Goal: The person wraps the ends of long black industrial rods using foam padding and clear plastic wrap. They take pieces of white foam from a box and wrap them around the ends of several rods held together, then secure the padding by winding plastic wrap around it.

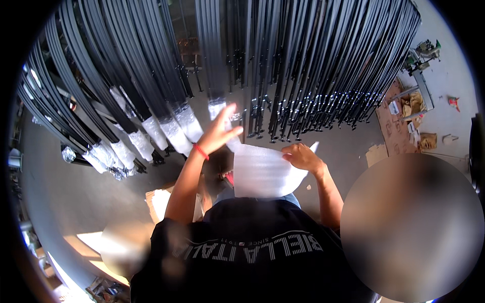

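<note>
My right hand (301, 157) grips the upper right edge of a white foam sheet (262, 174), which hangs spread in front of my body. My left hand (218, 134), a red band round its wrist, is raised with thumb and fingers apart. Its blurred fingertips are by the lower end of a hanging bundle of dark bars (209, 55). White wrapping (217, 106) covers that end, and whether my fingers touch it I cannot tell. To the left hang several more bundles, their lower ends in white wrapping (175, 135).
Many loose dark bars (313, 65) hang in dense rows ahead and to the right. An opened cardboard box (156, 204) stands on the floor at my left. Cardboard and brown paper (414, 103) lie by the right wall. Blurred round patches cover parts of the lower view.
</note>
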### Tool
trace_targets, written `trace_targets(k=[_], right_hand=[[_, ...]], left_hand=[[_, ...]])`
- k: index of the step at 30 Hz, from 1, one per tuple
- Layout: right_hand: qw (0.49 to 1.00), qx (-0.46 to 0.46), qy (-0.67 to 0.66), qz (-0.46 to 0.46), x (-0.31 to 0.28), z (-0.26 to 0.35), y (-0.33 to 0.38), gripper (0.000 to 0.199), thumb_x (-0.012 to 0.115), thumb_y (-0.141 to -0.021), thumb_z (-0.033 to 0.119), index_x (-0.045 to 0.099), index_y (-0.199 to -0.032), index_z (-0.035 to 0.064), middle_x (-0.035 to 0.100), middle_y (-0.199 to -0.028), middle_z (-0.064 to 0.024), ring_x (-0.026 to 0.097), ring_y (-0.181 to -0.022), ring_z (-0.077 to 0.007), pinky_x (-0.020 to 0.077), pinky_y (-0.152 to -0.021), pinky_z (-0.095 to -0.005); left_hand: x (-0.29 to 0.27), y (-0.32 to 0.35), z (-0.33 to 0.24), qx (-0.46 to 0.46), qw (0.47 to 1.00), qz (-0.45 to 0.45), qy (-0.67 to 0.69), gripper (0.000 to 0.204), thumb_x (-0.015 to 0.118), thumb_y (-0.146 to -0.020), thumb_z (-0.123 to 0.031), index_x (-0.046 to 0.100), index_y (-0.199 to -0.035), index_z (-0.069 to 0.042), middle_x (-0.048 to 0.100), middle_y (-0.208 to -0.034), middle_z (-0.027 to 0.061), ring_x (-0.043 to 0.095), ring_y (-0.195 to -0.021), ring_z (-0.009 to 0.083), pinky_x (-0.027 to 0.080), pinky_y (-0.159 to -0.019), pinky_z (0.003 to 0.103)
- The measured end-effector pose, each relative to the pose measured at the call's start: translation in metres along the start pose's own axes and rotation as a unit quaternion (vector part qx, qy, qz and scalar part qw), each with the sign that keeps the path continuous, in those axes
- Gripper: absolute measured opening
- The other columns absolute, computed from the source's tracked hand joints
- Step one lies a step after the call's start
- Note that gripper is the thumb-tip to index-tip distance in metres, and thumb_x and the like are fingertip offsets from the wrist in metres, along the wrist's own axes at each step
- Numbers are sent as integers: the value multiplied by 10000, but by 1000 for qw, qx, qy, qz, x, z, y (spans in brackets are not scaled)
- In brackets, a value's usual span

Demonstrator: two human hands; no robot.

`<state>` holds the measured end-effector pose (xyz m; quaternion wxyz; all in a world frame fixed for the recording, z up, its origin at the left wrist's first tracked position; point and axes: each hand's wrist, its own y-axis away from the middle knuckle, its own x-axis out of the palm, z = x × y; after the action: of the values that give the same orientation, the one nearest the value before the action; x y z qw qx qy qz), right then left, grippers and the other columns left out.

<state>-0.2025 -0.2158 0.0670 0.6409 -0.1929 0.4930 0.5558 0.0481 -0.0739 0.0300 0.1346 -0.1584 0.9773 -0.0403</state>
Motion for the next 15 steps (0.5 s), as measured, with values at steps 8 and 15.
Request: trace_targets(k=[8, 15], right_hand=[[989, -140, -48, 2, -55, -63, -64, 191, 472, -767, 118, 608, -871, 36, 577, -987, -138, 559, -890, -309, 444, -793, -384], [962, -256, -93, -4, -104, -80, -101, 176, 497, -748, 51, 603, -866, -24, 487, -1114, -161, 503, -997, -325, 402, -863, -379]], left_hand=[[-9, -165, -14, -4, 955, -178, 236, 616, 577, -804, -111, 245, -1309, 8, 394, -1282, 122, 343, -1214, 164, 255, -1001, 277], [-14, -191, -37, -31, 961, -38, 274, 551, 510, -812, -88, 276, -1302, 2, 390, -1285, 128, 385, -1186, 196, 290, -990, 291]])
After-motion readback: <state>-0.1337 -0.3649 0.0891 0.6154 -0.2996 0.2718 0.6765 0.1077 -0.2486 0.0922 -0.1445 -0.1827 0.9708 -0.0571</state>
